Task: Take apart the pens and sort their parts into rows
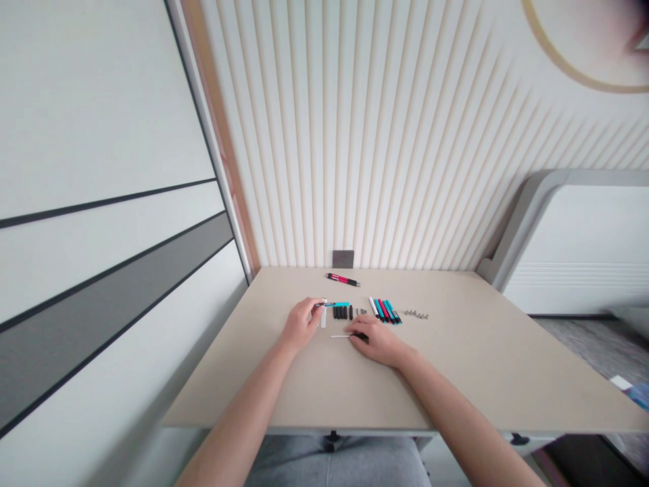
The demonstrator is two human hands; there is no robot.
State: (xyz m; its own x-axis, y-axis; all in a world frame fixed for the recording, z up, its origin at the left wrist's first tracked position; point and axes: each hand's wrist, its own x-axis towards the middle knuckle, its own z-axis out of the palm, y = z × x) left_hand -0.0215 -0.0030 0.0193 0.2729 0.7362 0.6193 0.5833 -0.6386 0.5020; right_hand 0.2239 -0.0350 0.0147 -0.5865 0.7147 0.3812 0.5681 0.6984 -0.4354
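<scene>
My left hand point(300, 323) is closed in a pinch on the dark end of a turquoise pen barrel point(341, 304), which points right above the table. Just below it lies a white strip point(323, 318). With curled fingers, my right hand point(376, 338) rests low on the table around a black pen part point(362, 336). A thin white pen refill point(339, 336) sticks out to the left from those fingers. Several black grips point(340, 312) stand in a row between my hands, with small grey parts point(361, 312) to their right, partly behind my right hand.
Several white, turquoise and red pen barrels point(384, 310) lie side by side right of centre. Small metal springs or clips point(416, 314) form a row farther right. At the back of the beige table point(466, 365) lies a red and black pen point(343, 279), below a wall socket point(343, 259).
</scene>
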